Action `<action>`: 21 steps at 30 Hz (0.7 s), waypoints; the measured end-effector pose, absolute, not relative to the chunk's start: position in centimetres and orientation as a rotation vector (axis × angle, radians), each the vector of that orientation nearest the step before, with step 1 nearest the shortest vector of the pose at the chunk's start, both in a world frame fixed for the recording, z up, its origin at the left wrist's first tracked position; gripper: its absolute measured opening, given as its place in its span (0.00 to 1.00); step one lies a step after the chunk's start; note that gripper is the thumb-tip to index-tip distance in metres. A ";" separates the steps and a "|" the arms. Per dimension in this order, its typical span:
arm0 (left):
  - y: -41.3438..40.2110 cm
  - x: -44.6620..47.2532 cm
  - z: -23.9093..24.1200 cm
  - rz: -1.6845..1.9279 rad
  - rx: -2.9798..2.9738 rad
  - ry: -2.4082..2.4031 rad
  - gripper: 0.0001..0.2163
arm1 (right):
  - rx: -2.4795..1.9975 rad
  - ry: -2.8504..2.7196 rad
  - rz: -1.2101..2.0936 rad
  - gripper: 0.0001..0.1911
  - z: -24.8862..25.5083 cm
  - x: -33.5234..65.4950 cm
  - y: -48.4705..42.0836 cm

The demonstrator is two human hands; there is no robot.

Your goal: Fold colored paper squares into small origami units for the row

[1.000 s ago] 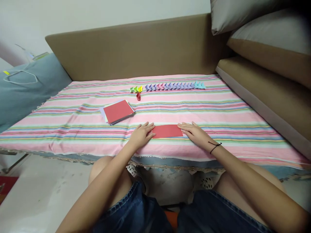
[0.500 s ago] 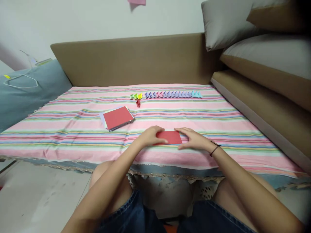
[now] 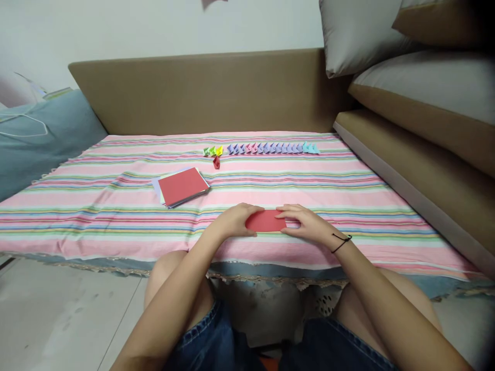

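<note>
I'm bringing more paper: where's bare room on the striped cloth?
Bare cloth lies between the right hand and the cushion stack, and left of the paper stack. Crowded: the red sheet framed by right and left hand, and the folded-paper row.

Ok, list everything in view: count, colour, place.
Red paper: one, red, front centre.
Paper stack: one, red on top, left.
Folded row: one, violet, pink, light blue, back.
Green and yellow pieces: three, left of it.
Dark red piece: one, just in front.
Striped cloth: one, mainly pink, beneath.
Panel: one, brown, behind.
Stacked cushions: at least four, grey and brown, right.
Blue cushion: one, far left.
Cord: one, white, on that cushion.
Wall: one, pale, back.
Floor: one, pale, below.
Shoe: one, pale, below.
Wristband: one, black, right wrist.
Shorts: pair, dark blue, bottom.
Legs: two, bare, bottom.
Left hand: one, paper's left end.
Right hand: one, paper's right end.
</note>
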State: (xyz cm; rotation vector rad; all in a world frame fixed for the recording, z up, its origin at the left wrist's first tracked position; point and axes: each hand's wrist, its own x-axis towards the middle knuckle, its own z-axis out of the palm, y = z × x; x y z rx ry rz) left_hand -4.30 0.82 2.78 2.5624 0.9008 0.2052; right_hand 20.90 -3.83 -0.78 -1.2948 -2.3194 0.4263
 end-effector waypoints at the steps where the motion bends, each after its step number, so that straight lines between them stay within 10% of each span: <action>1: 0.8 -4.3 2.9 0.207 2.562 0.895 0.31 | -1.276 -2.330 0.394 0.16 -0.7 20.8 -4.0; 11: 3.6 -5.6 1.9 0.556 2.491 1.134 0.10 | -1.255 -2.130 0.173 0.09 1.1 19.5 -3.6; 21: 0.4 -5.9 3.9 1.251 2.712 0.990 0.12 | -1.016 -2.151 -0.246 0.06 4.0 20.6 -4.9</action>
